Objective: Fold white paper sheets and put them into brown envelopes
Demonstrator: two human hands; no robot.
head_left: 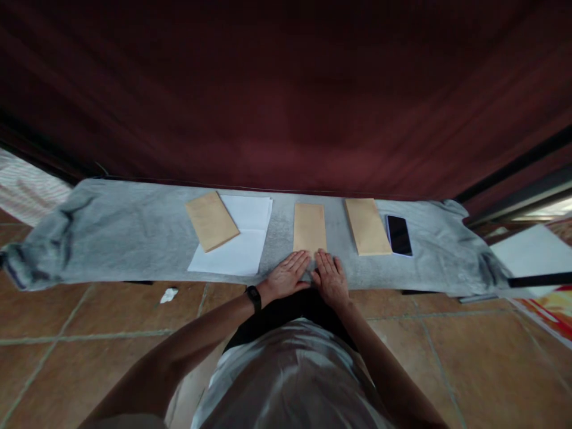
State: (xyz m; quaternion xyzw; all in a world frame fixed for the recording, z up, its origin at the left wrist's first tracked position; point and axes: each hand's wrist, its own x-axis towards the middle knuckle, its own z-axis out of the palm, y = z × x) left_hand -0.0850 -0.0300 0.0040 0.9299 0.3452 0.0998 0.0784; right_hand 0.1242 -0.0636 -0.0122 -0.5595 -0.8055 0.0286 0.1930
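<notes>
A tan paper envelope (310, 226) lies flat in front of me on the grey cloth. My left hand (287, 276) rests flat with its fingertips on the envelope's near left corner. On the near right corner lie the fingers of my right hand (329, 277), also stretched out flat. Both hands are open and grip nothing; they cover part of the envelope's near edge. To the right sits a second tan envelope or stack of them (367, 227). Further left, another tan envelope or stack (212, 221) lies at an angle over white paper sheets (241, 250).
A dark-screened phone (399, 235) lies beside the right-hand envelopes. The grey cloth (134, 232) covers a long narrow surface, with a dark red curtain (286, 119) behind it. White paper (534, 256) is at the far right. A crumpled white scrap (168, 295) is on the tiled floor.
</notes>
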